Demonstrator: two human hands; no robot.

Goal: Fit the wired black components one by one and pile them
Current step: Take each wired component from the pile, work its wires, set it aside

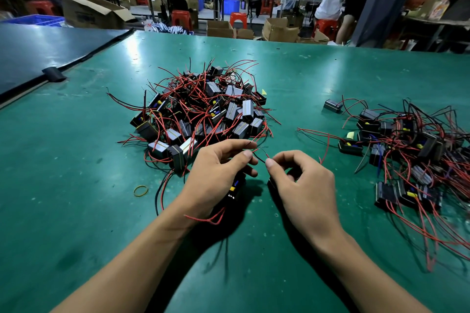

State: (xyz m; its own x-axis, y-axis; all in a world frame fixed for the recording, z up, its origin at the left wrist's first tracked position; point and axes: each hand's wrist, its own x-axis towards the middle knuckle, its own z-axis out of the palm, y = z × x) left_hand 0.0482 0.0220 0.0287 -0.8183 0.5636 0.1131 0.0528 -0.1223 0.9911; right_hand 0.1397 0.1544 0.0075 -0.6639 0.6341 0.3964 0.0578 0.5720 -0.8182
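A tangled heap of black components with red and black wires (203, 109) lies on the green table ahead of me. A second, flatter pile of wired components (412, 150) spreads at the right. My left hand (216, 175) holds a black component (235, 189) with blue and yellow parts under its palm and pinches a thin wire end between thumb and forefinger. My right hand (302, 185) pinches another wire end (264, 155) a little to the right, fingertips nearly touching the left hand's. A dark part under my right palm is mostly hidden.
A yellow rubber band (141, 190) lies on the green table (76, 185) left of my left forearm. A dark board (38, 53) covers the far left corner. Cardboard boxes, red stools and several people fill the workshop beyond the table's far edge.
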